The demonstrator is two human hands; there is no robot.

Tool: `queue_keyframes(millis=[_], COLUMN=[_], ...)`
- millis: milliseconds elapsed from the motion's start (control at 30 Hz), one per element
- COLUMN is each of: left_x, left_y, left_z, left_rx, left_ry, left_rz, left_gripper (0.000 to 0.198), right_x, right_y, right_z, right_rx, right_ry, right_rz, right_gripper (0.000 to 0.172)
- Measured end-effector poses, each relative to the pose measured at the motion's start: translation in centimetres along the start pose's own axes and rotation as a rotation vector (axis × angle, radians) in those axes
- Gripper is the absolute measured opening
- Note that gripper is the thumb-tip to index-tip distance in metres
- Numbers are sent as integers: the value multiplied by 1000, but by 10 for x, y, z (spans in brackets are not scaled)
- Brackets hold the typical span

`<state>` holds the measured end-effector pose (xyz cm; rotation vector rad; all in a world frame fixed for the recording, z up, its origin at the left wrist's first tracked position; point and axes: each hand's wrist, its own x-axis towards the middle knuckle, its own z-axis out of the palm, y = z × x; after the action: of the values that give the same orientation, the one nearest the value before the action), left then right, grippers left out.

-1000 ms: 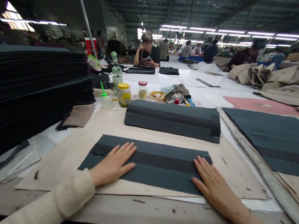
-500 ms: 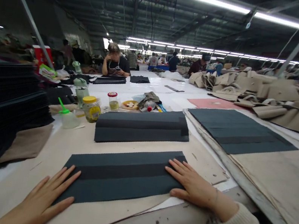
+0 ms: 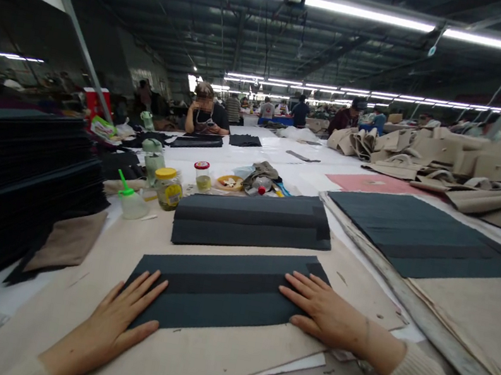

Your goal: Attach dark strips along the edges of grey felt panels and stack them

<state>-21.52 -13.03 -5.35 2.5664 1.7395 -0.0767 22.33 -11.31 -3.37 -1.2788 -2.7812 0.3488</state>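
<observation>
A dark teal fabric panel (image 3: 222, 301) with a black strip along its length lies flat before me. My left hand (image 3: 121, 310) rests on its left end, fingers spread. On the right end lies my right hand (image 3: 319, 308), palm down with its fingers stretched out. Just beyond is a stack of similar dark panels (image 3: 249, 222), its upper surface bearing a black band. Both hands press flat and hold nothing between the fingers.
A tall pile of dark fabric (image 3: 17, 174) stands at left. Behind are a glue bottle (image 3: 132, 203) with green nozzle, a yellow-lidded jar (image 3: 167, 189) and a red-lidded jar (image 3: 202, 178). Teal panels (image 3: 420, 232) and beige bag pieces (image 3: 476, 158) lie at right. A person (image 3: 208, 113) sits across the table.
The view has shifted, so most things appear further right. On the panel, my right hand sits slightly further in from the right end; both hands stay flat on it.
</observation>
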Motion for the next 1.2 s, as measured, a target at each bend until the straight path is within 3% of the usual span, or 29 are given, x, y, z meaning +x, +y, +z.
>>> queue_keyframes(millis=[133,233,300,400,500,567,667,767,1200], left_x=[12,30,52,95,133,145,145,138,143], left_y=[5,-7,-19,-34,-39,-35,-24,-16,-25], left_z=[-15,-30,-40,-49,-46,-39,-30,-28,-26], left_rx=[-92,-235,-367,-503,-537,-560,-587,-614,-1059], left_ry=[-38,-15,122,371,454,476,504,538,553], left_rz=[-49,-46,-104,-310,-427,-450,-443,-434,-573], left_gripper=[59,51,47,48,45,39,36,37,30], right_x=[11,22,39,80,131,162,195,210,210], right_y=[10,9,6,-2,-13,-19,-27,-31,-31], right_z=[-10,-29,-41,-54,-57,-53,-44,-35,-30], right_rx=[14,69,63,-22,-164,-251,-323,-352,-362], right_ry=[-54,-118,-81,71,201,259,263,234,235], right_rz=[57,42,19,-40,-92,-117,-136,-112,-90], right_gripper=[61,60,54,47,45,47,52,55,58])
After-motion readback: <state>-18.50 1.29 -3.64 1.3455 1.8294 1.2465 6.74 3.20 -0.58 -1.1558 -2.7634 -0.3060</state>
